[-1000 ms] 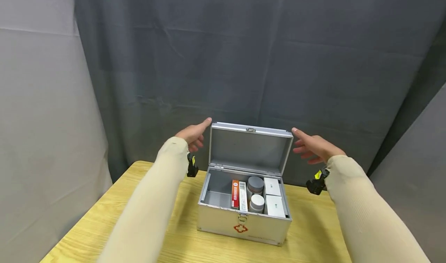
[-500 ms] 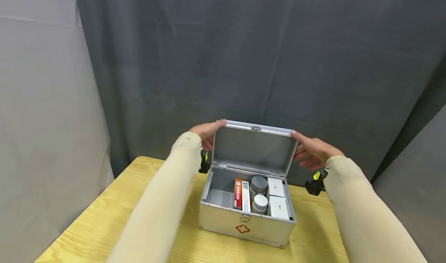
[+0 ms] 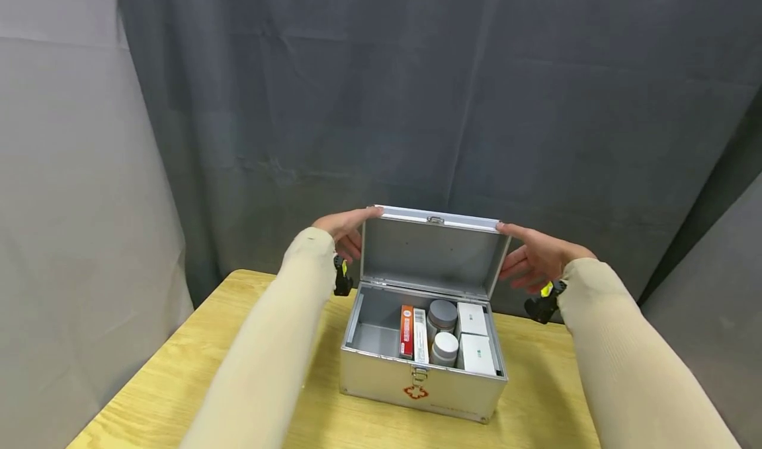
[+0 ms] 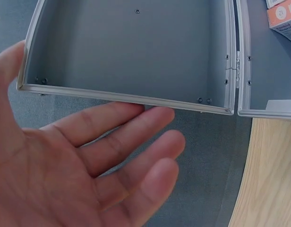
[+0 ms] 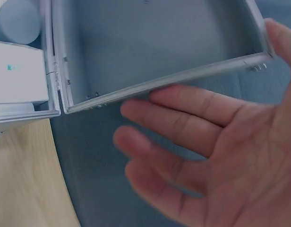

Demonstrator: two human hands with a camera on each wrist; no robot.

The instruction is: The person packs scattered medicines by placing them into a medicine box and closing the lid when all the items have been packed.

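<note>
A silver first-aid case (image 3: 381,376) stands on the table, its lid (image 3: 428,250) raised. My left hand (image 3: 345,227) is at the lid's upper left corner. Its thumb (image 4: 11,61) rests on the top rim, and index and middle fingertips meet the outer side wall. At the opposite corner my right hand (image 3: 538,254) mirrors this. Its thumb (image 5: 280,40) lies on the rim and the index finger touches the lid's side; the other fingers spread loosely below. Inside the case are a red box (image 3: 407,331), a slim white box (image 3: 419,336), two lidded bottles and two white boxes (image 3: 476,355).
The case sits near the back edge of the wooden table (image 3: 232,317). A dark grey curtain (image 3: 333,105) hangs right behind the lid, with paler cloth (image 3: 71,171) at the left. Dark cameras (image 3: 342,277) are strapped to both wrists.
My left hand has moved right onto the lid's corner, and the right thumb has settled on the other corner. The lid stays raised and the case's contents lie as before.
</note>
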